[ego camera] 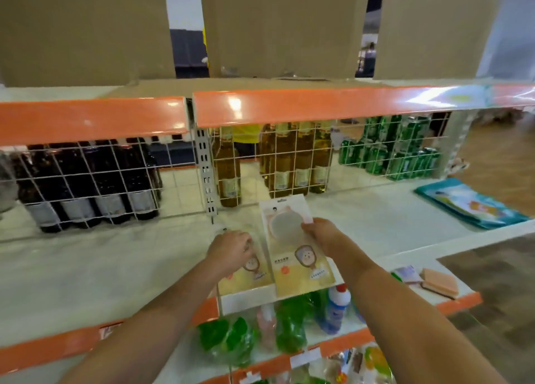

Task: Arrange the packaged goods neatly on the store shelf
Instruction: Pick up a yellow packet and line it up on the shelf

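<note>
Cream card-backed blister pack (298,253) with a round insert lies flat at the white shelf's (115,265) front edge, pinched by right hand (318,233). Left hand (231,249) grips 1 matching pack (254,273). Probably light, flexible; hold by edges.

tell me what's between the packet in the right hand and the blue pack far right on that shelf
Nothing: the head view shows bare white shelf between the packet and the blue pack.
</note>
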